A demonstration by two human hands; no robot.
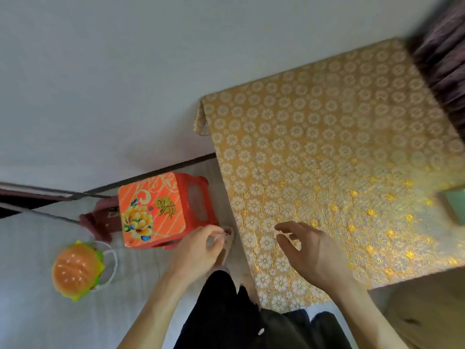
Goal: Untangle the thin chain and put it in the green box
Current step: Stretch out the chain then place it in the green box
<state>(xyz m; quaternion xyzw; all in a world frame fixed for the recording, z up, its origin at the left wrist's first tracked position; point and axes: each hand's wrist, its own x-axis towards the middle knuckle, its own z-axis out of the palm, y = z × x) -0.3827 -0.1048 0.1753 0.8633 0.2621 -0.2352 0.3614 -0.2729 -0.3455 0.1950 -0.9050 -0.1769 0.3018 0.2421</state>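
Chain: too fine to pick out here, so I can't tell where it lies or whether either hand has it.
Box (454, 206): green, at the far right edge of the surface, cut off by the frame, well apart from both hands.
Right hand (310, 250): over the near left part of the surface, fingers loosely curved, thumb and forefinger apart, nothing visible between them.
Left hand (201, 248): off the left edge of the surface, above the floor (25, 311), fingertips bunched together. Pinching something? Can't tell.
Surface (327, 147): draped in a gold cloth (289, 117) with white flower rings, glinting on the right.
Stool (161, 210): red with a flower print on top, on the floor just beside the left hand.
Burger toy (76, 270): on the floor, near the stool on its left.
Trousers (226, 311): black, bottom centre, between the forearms.
Curtain (445, 59): purple, top right corner.
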